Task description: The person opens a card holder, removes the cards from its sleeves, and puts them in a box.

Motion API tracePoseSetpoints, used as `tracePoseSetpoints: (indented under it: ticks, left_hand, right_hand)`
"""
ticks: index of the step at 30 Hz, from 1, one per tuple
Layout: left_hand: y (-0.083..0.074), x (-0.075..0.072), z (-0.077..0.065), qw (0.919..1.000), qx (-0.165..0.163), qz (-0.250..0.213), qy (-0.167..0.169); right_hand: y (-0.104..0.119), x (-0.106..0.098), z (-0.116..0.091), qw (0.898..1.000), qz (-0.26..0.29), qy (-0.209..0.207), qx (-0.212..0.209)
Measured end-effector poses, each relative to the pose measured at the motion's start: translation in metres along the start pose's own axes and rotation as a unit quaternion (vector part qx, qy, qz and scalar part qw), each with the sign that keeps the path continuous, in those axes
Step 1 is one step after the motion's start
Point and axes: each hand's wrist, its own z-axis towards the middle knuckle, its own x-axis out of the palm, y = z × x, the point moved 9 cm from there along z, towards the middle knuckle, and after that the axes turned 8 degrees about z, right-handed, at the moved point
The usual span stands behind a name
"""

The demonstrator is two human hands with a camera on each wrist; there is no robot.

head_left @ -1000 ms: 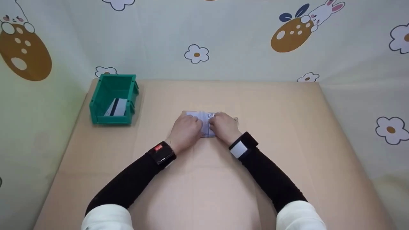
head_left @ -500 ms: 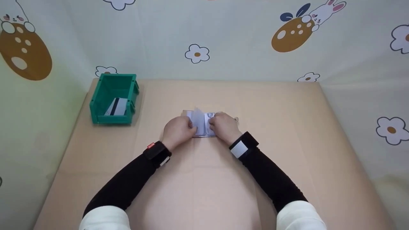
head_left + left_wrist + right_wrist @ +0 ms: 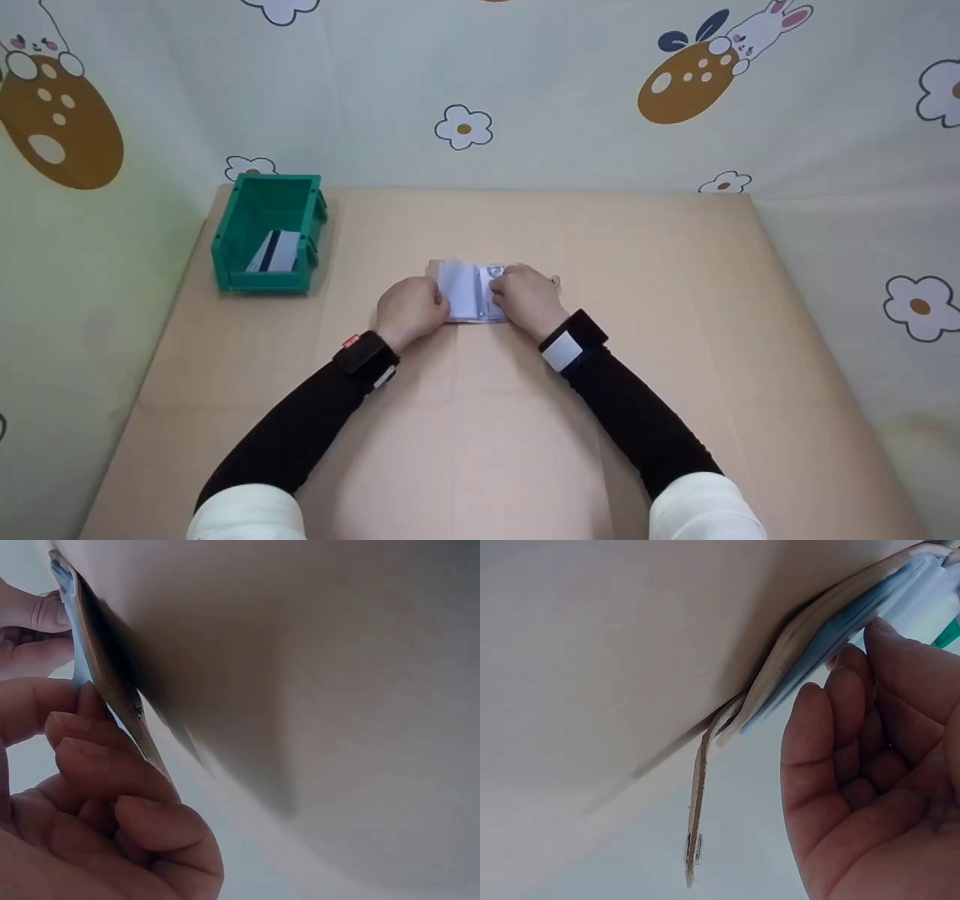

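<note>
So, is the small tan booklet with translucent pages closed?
No, the tan booklet is open, its translucent pages showing between left hand and right hand.

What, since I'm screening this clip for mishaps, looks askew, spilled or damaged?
Nothing stands out as spilled or damaged. The white cards in the green bin overlap at different angles, so they look slightly untidy. A strap juts unfastened from the card wallet, but that's unremarkable while it lies open.

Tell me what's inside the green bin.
White cards lie in the green bin, a dark stripe showing. What lies beneath them, or low behind its front wall, is covered.
</note>
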Motion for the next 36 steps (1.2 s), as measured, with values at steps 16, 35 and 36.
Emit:
tracePoseSetpoints:
  ticks: [16,35,36]
  left_hand:
    - [0.003,0.012,0.002,0.9974,-0.012,0.050,0.050]
    - [0.006,0.009,0.002,0.9978,-0.010,0.049,0.042]
    - [0.006,0.009,0.003,0.9979,-0.009,0.049,0.042]
  right_hand:
    - [0.000,0.001,0.000,1.000,0.000,0.012,0.014]
    - [-0.003,0.003,0.000,0.999,-0.001,0.028,0.037]
    - [-0.003,0.003,0.000,0.999,0.000,0.029,0.037]
